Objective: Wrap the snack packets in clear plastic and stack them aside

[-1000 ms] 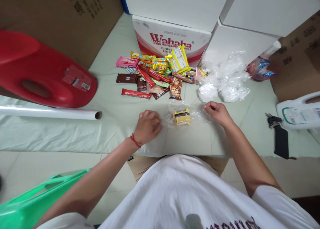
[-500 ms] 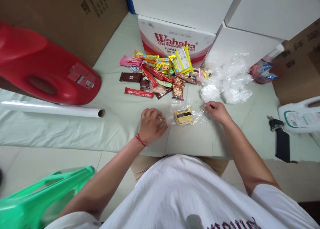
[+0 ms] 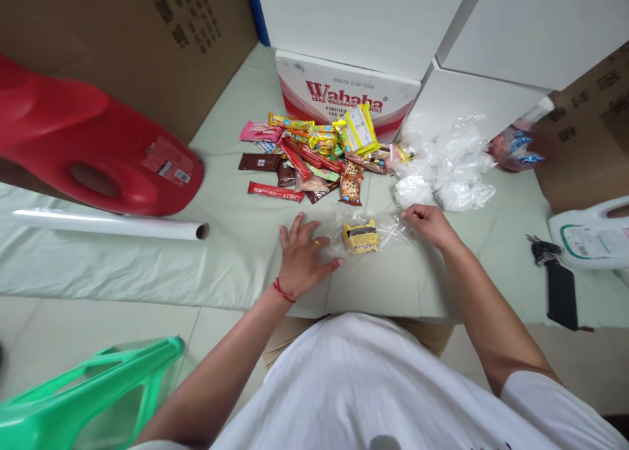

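Note:
A clear plastic bag [image 3: 392,228] lies flat on the table in front of me. Inside it sits a yellow snack packet [image 3: 362,240] with a dark band. My right hand [image 3: 429,224] pinches the bag's right end between thumb and fingers. At the bag's left end, my left hand [image 3: 305,257] rests with its fingers spread, touching or very near the plastic. Beyond the bag is a heap of wrapped snacks, among them a red stick packet [image 3: 275,192], a brown packet [image 3: 258,162], a cookie packet [image 3: 350,187] and a large yellow packet [image 3: 360,130].
Crumpled clear plastic bags [image 3: 442,165] pile up behind my right hand. A Wahaha carton [image 3: 348,86] backs the snacks. To the left are a red jug [image 3: 108,149] and a white roll [image 3: 108,224]; to the right, a phone [image 3: 561,293], keys and a white bottle [image 3: 592,237]. A green stool [image 3: 93,397] stands below left.
My left hand's fingers have spread wider. The yellow packet in the bag has tipped slightly, its dark band now higher. My right hand keeps its pinch. The whole view has shifted a little.

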Tool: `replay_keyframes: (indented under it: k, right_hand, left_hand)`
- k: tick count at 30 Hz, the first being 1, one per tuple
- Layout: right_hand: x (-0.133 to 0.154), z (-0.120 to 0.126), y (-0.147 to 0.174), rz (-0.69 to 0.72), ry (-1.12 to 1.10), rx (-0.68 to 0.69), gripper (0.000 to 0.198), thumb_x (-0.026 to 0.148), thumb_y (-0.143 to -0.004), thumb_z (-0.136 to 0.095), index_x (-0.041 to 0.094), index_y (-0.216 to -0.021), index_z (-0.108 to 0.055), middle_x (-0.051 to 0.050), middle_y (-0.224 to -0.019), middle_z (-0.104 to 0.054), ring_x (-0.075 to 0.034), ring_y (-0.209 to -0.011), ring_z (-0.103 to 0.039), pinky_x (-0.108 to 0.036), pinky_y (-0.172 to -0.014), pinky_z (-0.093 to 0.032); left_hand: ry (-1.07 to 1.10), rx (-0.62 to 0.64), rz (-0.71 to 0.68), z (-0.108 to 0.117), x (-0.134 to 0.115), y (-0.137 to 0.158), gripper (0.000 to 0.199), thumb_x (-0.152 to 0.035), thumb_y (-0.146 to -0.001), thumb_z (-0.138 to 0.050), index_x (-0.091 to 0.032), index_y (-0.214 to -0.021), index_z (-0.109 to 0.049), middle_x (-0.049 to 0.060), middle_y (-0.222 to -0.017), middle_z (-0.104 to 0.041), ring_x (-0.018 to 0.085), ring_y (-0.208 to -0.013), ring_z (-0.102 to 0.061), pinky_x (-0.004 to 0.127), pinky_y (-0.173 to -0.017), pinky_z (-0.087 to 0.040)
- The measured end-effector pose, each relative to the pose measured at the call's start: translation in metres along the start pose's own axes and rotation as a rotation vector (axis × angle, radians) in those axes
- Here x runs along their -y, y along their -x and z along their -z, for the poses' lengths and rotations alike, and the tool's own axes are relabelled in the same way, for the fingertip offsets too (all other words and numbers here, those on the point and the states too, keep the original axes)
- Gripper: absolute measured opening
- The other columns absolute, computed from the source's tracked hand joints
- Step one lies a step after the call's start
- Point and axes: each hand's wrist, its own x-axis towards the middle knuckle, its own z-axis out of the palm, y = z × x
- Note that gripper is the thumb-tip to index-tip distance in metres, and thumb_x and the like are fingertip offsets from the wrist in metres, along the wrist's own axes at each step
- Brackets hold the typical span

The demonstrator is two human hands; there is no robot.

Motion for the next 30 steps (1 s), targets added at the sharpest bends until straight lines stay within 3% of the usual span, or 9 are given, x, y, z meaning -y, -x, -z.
replay_keyframes:
  k: [2, 5, 9, 13, 17, 20, 23, 27, 30]
  right_hand:
    - [0.002, 0.001, 0.001, 0.005, 0.007, 0.004, 0.046, 0.063, -0.078, -0.072, 0.018, -0.076, -0.064, 0.006, -0.061, -0.041, -0.01, -0.056, -0.034, -0.025, -0.053, -0.025]
    - [0.003, 0.003, 0.002, -0.005, 0.001, 0.005, 0.046, 0.063, -0.078, -0.073, 0.018, -0.075, -0.064, 0.005, -0.061, -0.042, -0.01, -0.057, -0.035, -0.025, -0.053, -0.026]
    - [0.001, 0.005, 0.004, -0.041, -0.014, 0.035, 0.049, 0.065, -0.075, -0.074, 0.018, -0.075, -0.063, 0.005, -0.061, -0.044, -0.01, -0.057, -0.036, -0.025, -0.054, -0.027]
    - [-0.009, 0.006, 0.005, -0.027, -0.009, 0.054, 0.052, 0.069, -0.074, -0.073, 0.017, -0.077, -0.065, 0.005, -0.061, -0.046, -0.01, -0.057, -0.036, -0.025, -0.055, -0.028]
    - [-0.01, 0.012, 0.009, -0.007, 0.187, 0.047, 0.042, 0.059, -0.082, -0.066, 0.017, -0.082, -0.07, 0.002, -0.064, -0.054, -0.013, -0.059, -0.044, -0.027, -0.057, -0.033]
    - [0.01, 0.014, 0.027, 0.18, 0.43, -0.2, 0.029, 0.044, -0.091, -0.06, 0.018, -0.088, -0.073, -0.004, -0.082, -0.066, -0.017, -0.068, -0.054, -0.03, -0.065, -0.04]
    - [0.041, 0.0, 0.055, 0.474, 0.494, -0.436, 0.023, 0.034, -0.1, -0.056, 0.019, -0.099, -0.073, -0.006, -0.089, -0.069, -0.019, -0.075, -0.06, -0.032, -0.072, -0.045]
    - [0.062, -0.047, 0.081, 0.854, 0.431, -0.165, 0.021, 0.022, -0.103, -0.055, 0.021, -0.112, -0.074, -0.009, -0.1, -0.075, -0.022, -0.091, -0.065, -0.035, -0.083, -0.054]
    - [0.053, -0.085, 0.078, 0.923, 0.497, -0.032, 0.034, 0.02, -0.105, -0.053, 0.021, -0.134, -0.07, -0.012, -0.132, -0.073, -0.026, -0.123, -0.062, -0.044, -0.105, -0.053]
  left_hand:
    - [-0.015, -0.009, -0.002, -0.002, -0.005, -0.002, 0.045, -0.058, -0.082, -0.075, -0.026, -0.113, -0.078, 0.013, -0.159, -0.052, 0.045, -0.163, -0.017, 0.077, -0.126, -0.005]
    - [0.028, -0.035, 0.05, -0.008, -0.003, -0.006, 0.028, -0.049, -0.093, -0.063, -0.026, -0.095, -0.079, 0.009, -0.154, -0.059, 0.041, -0.163, -0.02, 0.075, -0.127, -0.005]
    - [0.131, -0.077, 0.177, -0.016, 0.006, -0.012, 0.037, -0.036, -0.1, -0.048, -0.024, -0.079, -0.076, 0.006, -0.139, -0.071, 0.035, -0.158, -0.035, 0.071, -0.129, -0.011]
    - [0.155, -0.123, 0.181, -0.02, 0.009, -0.013, 0.037, -0.035, -0.099, -0.05, -0.024, -0.072, -0.072, 0.005, -0.136, -0.074, 0.033, -0.152, -0.045, 0.069, -0.13, -0.013]
    - [0.135, -0.169, 0.178, -0.022, 0.006, -0.014, 0.031, -0.033, -0.096, -0.053, -0.023, -0.071, -0.07, 0.007, -0.134, -0.075, 0.033, -0.145, -0.053, 0.068, -0.129, -0.017]
    - [0.132, -0.209, 0.201, -0.023, 0.004, -0.016, 0.029, -0.032, -0.095, -0.053, -0.022, -0.073, -0.07, 0.008, -0.12, -0.079, 0.031, -0.132, -0.063, 0.064, -0.127, -0.023]
    - [0.123, -0.246, 0.213, -0.025, 0.003, -0.016, 0.025, -0.03, -0.094, -0.053, -0.022, -0.078, -0.071, 0.009, -0.104, -0.079, 0.028, -0.117, -0.069, 0.059, -0.125, -0.029]
    - [0.095, -0.287, 0.216, -0.026, 0.003, -0.017, 0.028, -0.032, -0.093, -0.055, -0.023, -0.07, -0.067, 0.008, -0.094, -0.077, 0.027, -0.102, -0.07, 0.054, -0.119, -0.037]
    - [0.081, -0.311, 0.206, -0.023, 0.003, -0.015, 0.035, -0.037, -0.095, -0.054, -0.023, -0.066, -0.065, 0.008, -0.086, -0.076, 0.026, -0.092, -0.069, 0.049, -0.111, -0.042]
